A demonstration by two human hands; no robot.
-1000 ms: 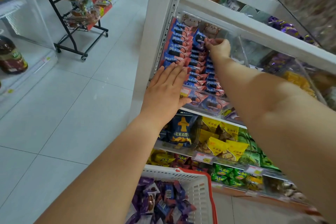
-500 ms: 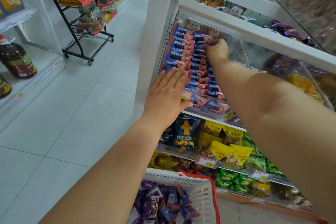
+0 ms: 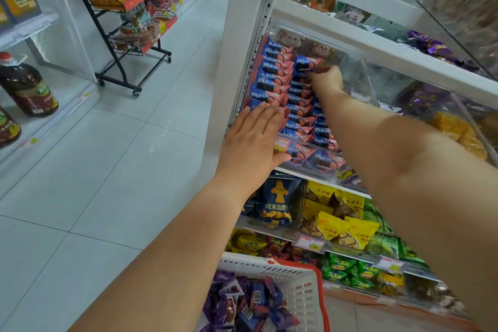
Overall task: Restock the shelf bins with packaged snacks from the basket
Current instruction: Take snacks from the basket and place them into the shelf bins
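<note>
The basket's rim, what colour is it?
Red, on a white basket, in the head view.

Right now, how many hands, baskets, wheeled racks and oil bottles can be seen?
Hands: 2, left hand and right hand, which holds a snack pack
Basket: 1
Wheeled rack: 1
Oil bottles: 2
Total: 6

We see glossy film snack packets (image 3: 275,77) in a clear plastic bin (image 3: 350,73). The basket (image 3: 301,288) is slotted white plastic; the floor (image 3: 113,170) is smooth tile.
</note>
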